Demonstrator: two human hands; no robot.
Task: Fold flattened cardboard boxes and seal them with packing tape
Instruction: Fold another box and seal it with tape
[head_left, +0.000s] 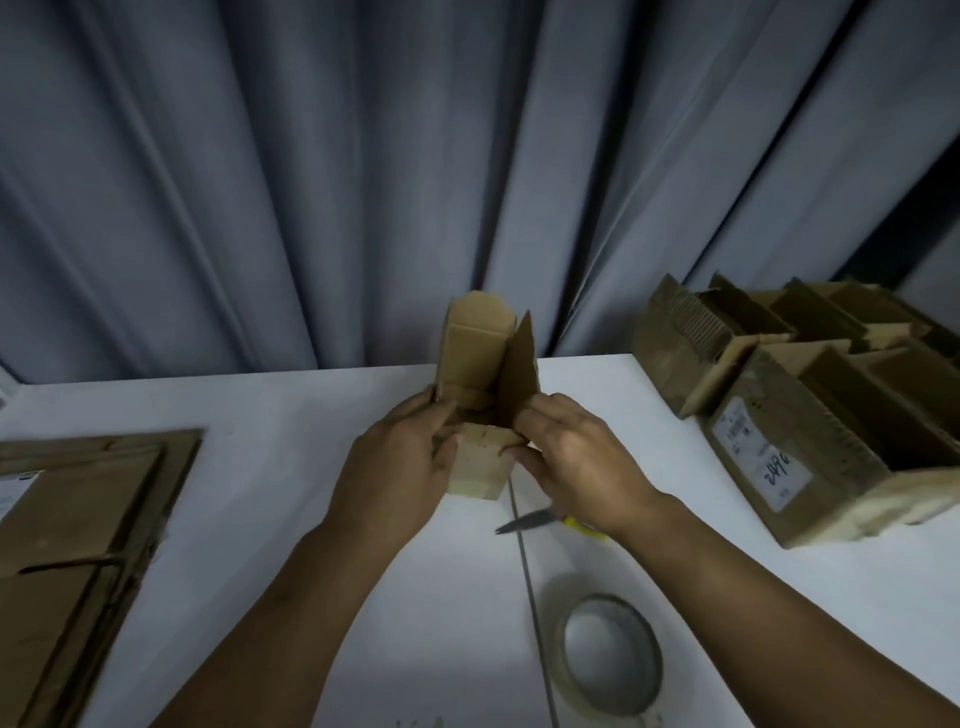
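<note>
A small brown cardboard box (480, 462) stands on the white table (291, 415) at the centre, its top flaps up and open. My left hand (400, 467) grips its left side, thumb at the near top edge. My right hand (576, 457) holds the right side, fingers curled round the base of the upright right flap. A roll of clear packing tape (608, 654) lies flat on the table near my right forearm. Scissors (530, 521) with a yellow handle lie just behind my right wrist, partly hidden.
Flattened cardboard boxes (67, 530) are stacked at the table's left edge. Several assembled open boxes (800, 405) stand at the right, one with a white label. A grey curtain (363, 182) hangs behind the table. A seam runs down the tabletop.
</note>
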